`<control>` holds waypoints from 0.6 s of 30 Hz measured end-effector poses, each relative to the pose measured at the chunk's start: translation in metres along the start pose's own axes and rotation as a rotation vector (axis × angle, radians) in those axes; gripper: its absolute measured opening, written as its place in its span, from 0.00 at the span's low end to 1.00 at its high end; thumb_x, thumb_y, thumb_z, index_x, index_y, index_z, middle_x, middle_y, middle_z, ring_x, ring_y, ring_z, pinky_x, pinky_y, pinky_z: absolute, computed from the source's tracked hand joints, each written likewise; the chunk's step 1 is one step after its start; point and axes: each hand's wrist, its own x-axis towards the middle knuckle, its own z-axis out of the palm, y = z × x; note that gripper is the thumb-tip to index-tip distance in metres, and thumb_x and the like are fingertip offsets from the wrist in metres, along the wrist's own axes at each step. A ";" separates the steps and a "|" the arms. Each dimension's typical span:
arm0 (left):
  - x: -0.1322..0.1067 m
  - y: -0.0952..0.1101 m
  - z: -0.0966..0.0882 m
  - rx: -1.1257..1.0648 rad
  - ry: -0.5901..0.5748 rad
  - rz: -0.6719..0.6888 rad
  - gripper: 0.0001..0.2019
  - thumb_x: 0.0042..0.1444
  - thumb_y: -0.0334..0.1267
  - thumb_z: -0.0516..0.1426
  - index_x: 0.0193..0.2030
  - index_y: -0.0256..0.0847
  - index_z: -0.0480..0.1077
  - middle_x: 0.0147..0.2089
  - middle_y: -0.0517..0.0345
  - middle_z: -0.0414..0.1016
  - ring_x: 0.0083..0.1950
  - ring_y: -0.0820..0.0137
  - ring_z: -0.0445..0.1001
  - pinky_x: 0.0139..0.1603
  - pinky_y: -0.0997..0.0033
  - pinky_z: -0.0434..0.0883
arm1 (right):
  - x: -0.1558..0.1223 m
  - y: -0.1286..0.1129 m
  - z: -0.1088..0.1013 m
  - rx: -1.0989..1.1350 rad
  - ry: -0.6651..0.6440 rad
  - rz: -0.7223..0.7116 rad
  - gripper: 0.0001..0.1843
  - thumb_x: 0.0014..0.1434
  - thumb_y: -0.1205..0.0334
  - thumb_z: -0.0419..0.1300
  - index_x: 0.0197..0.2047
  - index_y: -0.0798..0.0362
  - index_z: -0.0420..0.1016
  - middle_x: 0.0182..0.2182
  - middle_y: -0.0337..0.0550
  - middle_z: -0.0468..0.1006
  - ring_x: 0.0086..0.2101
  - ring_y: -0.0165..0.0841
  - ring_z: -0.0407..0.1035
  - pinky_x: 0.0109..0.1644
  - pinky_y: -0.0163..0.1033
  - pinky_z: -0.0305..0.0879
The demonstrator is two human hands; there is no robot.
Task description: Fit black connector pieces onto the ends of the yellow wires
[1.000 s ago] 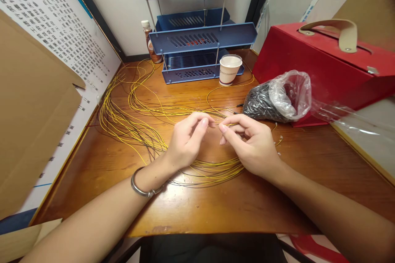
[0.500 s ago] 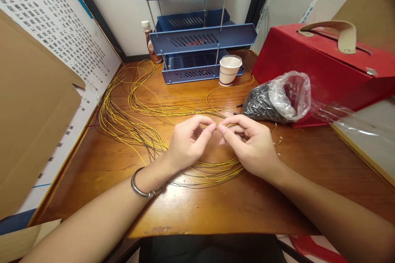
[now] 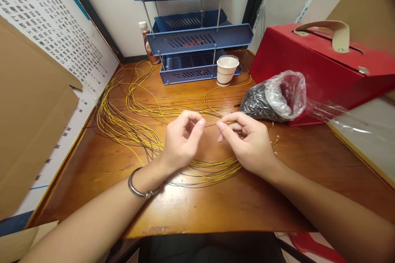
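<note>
I have both forearms angled in from the near corners of the wooden table point(image 3: 182, 211), the hands nearly meeting to the left of and slightly nearer than the clear plastic bag point(image 3: 285, 94) of dark pieces. My left hand point(image 3: 182, 139), the one farther from the bag, is half curled: forefinger arched over, thumb straight, their tips together or nearly so. What lies between those tips is too small for me to tell. A metal bangle point(image 3: 135, 190) circles that wrist.

My right hand point(image 3: 251, 144), just beside the bag on its near left, has thumb and forefinger closed in a pinch on a thin wire point(image 3: 211, 123), with the other fingers folded loosely underneath. A short length of it shows in the gap between the two hands.

The loose yellow and dark wires point(image 3: 232, 165) sweep from well left of the bag, behind and below my hands, one loop curving on its near side. Beyond the bag to the left I see a paper cup point(image 3: 226, 74); directly behind it, a red box point(image 3: 304, 59).
</note>
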 end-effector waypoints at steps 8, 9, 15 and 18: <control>0.046 0.032 0.019 0.133 -0.165 -0.069 0.08 0.64 0.40 0.57 0.36 0.39 0.72 0.32 0.58 0.77 0.30 0.72 0.72 0.30 0.73 0.68 | 0.006 0.013 0.005 -0.035 -0.042 0.008 0.06 0.60 0.62 0.60 0.35 0.55 0.73 0.20 0.37 0.74 0.19 0.26 0.62 0.24 0.33 0.55; 0.056 0.037 0.027 0.217 -0.242 -0.034 0.05 0.62 0.37 0.58 0.37 0.40 0.74 0.34 0.58 0.79 0.32 0.71 0.74 0.32 0.72 0.69 | 0.007 0.015 0.005 -0.061 -0.031 -0.011 0.04 0.58 0.63 0.60 0.33 0.55 0.72 0.20 0.37 0.73 0.20 0.26 0.62 0.25 0.33 0.55; 0.126 0.050 0.098 0.464 -0.474 0.292 0.08 0.57 0.27 0.59 0.38 0.36 0.80 0.38 0.53 0.82 0.42 0.61 0.79 0.47 0.60 0.72 | 0.012 0.019 0.005 -0.144 -0.013 -0.002 0.13 0.56 0.63 0.59 0.22 0.53 0.65 0.17 0.37 0.71 0.19 0.27 0.63 0.24 0.35 0.52; 0.151 0.054 0.132 0.520 -0.703 0.356 0.10 0.55 0.21 0.56 0.37 0.30 0.79 0.37 0.54 0.81 0.45 0.60 0.80 0.46 0.61 0.72 | 0.011 0.020 0.005 -0.154 -0.011 0.019 0.08 0.57 0.63 0.59 0.26 0.53 0.69 0.19 0.37 0.74 0.20 0.28 0.66 0.25 0.34 0.55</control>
